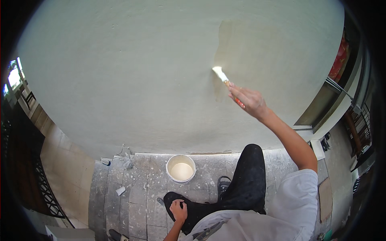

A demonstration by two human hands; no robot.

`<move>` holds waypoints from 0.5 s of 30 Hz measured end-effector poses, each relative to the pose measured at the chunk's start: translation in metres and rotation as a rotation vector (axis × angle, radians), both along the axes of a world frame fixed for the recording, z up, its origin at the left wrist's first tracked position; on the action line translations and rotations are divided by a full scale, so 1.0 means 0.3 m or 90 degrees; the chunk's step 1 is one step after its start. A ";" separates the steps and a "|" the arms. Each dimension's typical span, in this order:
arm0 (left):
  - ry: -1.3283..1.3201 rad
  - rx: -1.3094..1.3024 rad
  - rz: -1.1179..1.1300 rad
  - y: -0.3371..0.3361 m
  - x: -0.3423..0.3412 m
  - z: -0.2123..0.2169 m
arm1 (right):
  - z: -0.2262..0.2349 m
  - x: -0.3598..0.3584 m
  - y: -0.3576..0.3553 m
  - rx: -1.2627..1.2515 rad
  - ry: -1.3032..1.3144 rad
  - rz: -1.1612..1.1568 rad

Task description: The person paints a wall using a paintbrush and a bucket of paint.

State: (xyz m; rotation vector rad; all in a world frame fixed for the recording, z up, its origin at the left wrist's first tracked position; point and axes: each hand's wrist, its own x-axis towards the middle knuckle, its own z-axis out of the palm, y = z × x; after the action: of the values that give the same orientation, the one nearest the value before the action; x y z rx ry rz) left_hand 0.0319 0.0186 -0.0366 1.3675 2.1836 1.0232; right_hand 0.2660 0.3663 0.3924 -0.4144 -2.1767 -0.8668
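Observation:
My right hand point(250, 101) is closed around the handle of a paintbrush point(220, 74), raised in front of a pale wall point(140, 76). White paint coats the bristles, which meet the wall at the left edge of a darker, beige-brown patch point(233, 48). Lying on my bent left knee, with its fingers spread over the black trousers point(201, 211), is my left hand point(178, 210), holding nothing. On the floor between me and the wall stands a white bucket point(168, 166) with cream-coloured paint point(181, 171) inside.
Paint spatters cover the grey tiled floor point(138, 201). A small white object point(120, 190) and a crumpled plastic-like bag point(128, 164) lie left of the bucket. A dark sandal point(223, 185) is beside my right leg. At the right are a door frame point(321, 108) and a brown mat point(325, 199).

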 end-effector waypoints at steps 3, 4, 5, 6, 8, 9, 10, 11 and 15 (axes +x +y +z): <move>0.007 0.006 -0.001 -0.013 0.006 0.002 | -0.135 0.024 -0.038 -0.137 -0.035 0.006; 0.017 0.004 -0.004 -0.013 0.002 -0.004 | -0.134 0.030 -0.038 -0.235 -0.062 0.013; 0.015 0.004 -0.007 -0.011 0.006 -0.011 | -0.105 0.046 -0.027 -0.225 -0.060 0.010; 0.018 0.010 -0.004 -0.017 0.004 -0.015 | -0.056 0.048 -0.023 -0.284 -0.042 -0.013; 0.015 -0.015 -0.005 -0.028 0.003 -0.019 | 0.074 0.034 -0.006 -0.324 0.029 -0.018; 0.006 -0.018 0.001 -0.028 0.003 -0.025 | 0.158 0.023 -0.008 -0.305 0.081 -0.005; 0.007 -0.019 0.003 -0.023 0.004 -0.025 | 0.233 0.010 -0.032 -0.274 0.133 -0.014; 0.012 -0.018 0.004 -0.022 0.005 -0.022 | 0.296 -0.003 -0.053 -0.243 0.185 -0.024; 0.002 -0.007 -0.002 0.002 0.011 -0.005 | 0.361 0.006 -0.037 0.026 0.253 0.049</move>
State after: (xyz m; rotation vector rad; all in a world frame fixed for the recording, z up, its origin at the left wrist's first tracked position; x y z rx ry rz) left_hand 0.0353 0.0192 -0.0382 1.3691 2.1853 1.0070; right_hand 0.2678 0.3553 0.5006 -0.4379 -1.7945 -0.7163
